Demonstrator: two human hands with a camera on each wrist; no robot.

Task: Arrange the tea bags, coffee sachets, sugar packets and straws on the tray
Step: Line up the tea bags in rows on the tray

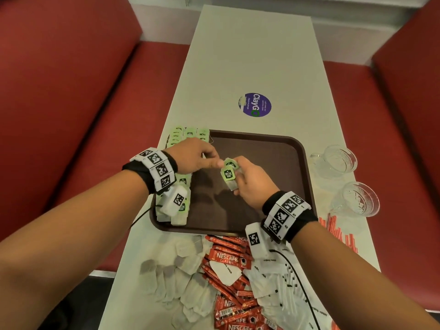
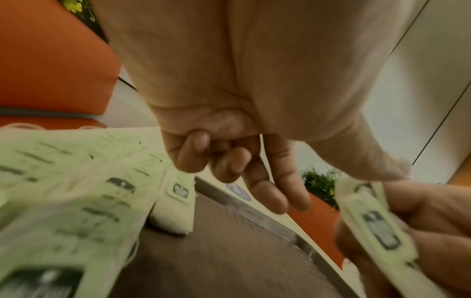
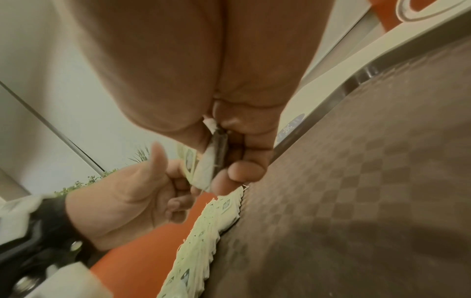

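Observation:
Both hands hover over the brown tray (image 1: 273, 148). My right hand (image 1: 238, 184) grips a small bunch of tea bags (image 1: 228, 173) with green tags, held upright. My left hand (image 1: 214, 161) pinches the top tag of that bunch. In the left wrist view the thumb of my left hand (image 2: 331, 181) touches the held tea bags (image 2: 377, 227). The right wrist view shows my right hand (image 3: 216, 173) curled round the tea bags (image 3: 203, 171). A row of tea bags (image 1: 181, 206) lies along the tray's left edge (image 3: 209, 231).
On the table in front of the tray lie loose tea bags (image 1: 176, 277), red Nescafe sachets (image 1: 228, 258) and white sugar packets (image 1: 273, 277). Red straws (image 1: 338, 229) and two glass cups (image 1: 338, 160) stand to the right. Red benches flank the table.

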